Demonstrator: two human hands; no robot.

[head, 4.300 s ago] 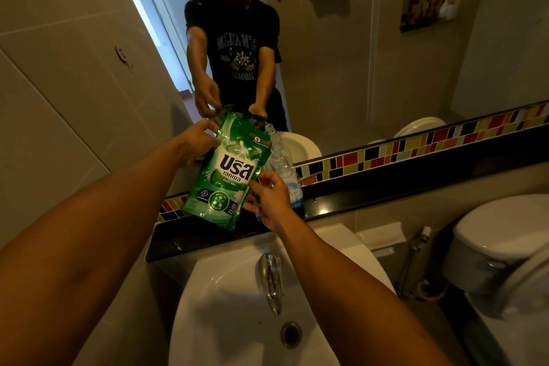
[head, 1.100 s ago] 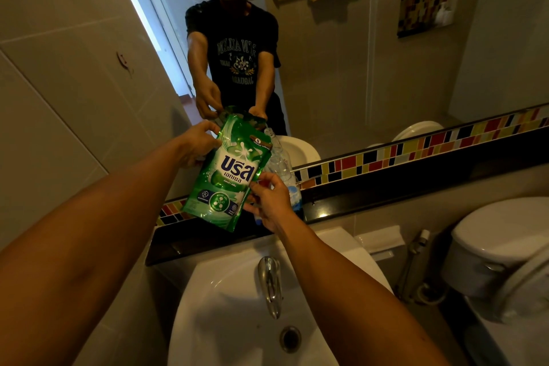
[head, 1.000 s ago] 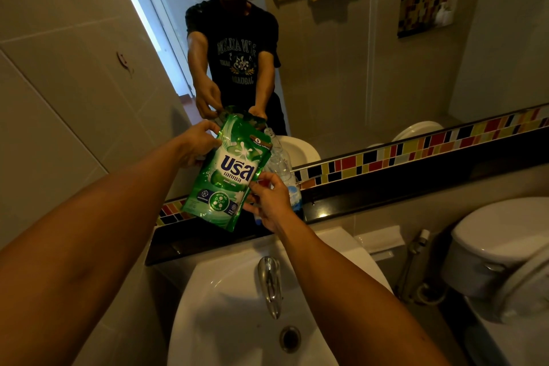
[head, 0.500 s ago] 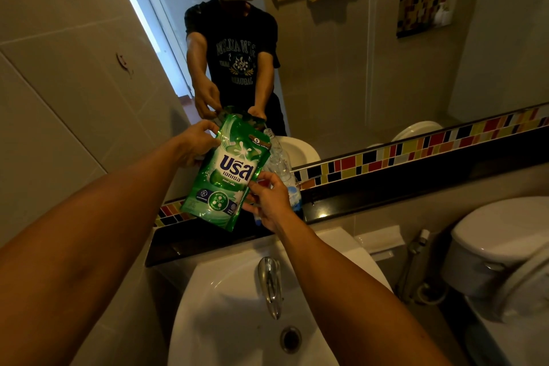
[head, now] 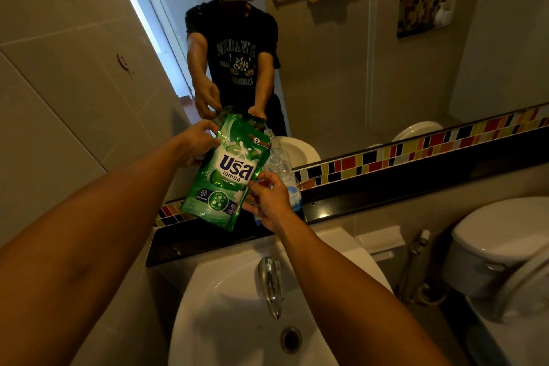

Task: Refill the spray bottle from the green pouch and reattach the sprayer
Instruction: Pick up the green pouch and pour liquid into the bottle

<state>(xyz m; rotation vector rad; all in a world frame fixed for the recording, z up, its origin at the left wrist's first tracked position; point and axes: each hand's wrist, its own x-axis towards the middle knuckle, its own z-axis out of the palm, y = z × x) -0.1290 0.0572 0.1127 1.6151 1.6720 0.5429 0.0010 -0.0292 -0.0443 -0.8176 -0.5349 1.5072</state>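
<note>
Above the sink (head: 219, 300), left hand (head: 194, 142) pinches the upper left edge of the green pouch (head: 227, 171), tilted with its top corner against the mouth of the clear bottle (head: 280, 168). Right of the pouch, right hand (head: 269, 197) is closed around the bottle, which stands on the dark ledge (head: 386, 196) behind the sink. Faucet (head: 270, 285) lies below; toilet (head: 499, 246) far right of the sink.
</note>
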